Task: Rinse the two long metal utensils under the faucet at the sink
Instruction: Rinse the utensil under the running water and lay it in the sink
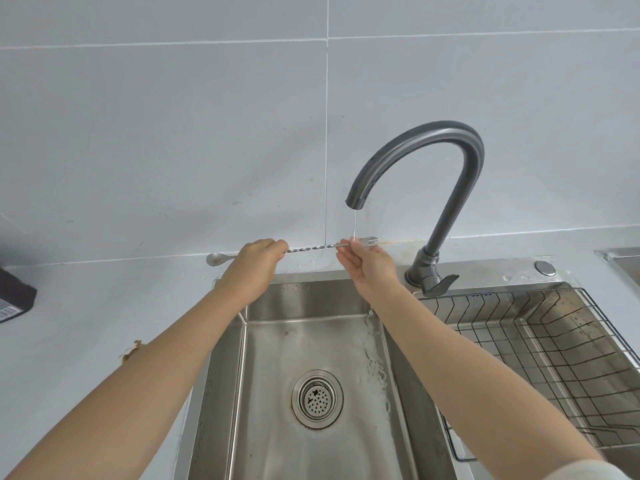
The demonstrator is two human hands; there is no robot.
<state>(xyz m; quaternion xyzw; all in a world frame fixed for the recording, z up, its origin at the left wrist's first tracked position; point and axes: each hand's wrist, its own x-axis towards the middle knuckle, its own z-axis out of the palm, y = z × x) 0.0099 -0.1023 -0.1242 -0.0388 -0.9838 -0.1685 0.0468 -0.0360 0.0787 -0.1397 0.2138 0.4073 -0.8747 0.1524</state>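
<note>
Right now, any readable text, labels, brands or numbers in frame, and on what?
None legible.
Dark box at the left edge: white label with barcode-like lines, too blurred to read.
Sink rim behind the wire rack: small dark marking, too small to read.

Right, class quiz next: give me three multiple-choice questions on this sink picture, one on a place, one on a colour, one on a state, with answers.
1. Where is the wire rack?
A. Right of the faucet
B. Left of the faucet
C. Hanging on the wall

2. What colour is the faucet?
A. White
B. Dark grey
C. Red

3. How is the water running?
A. Not at all
B. In a thin stream
C. In a full gush

Answers: 1 A, it sits in the basin right of the tap's base. 2 B, its arched spout is dark grey metal. 3 B, a thin thread falls onto the twisted utensil held by the left hand and right hand.
</note>
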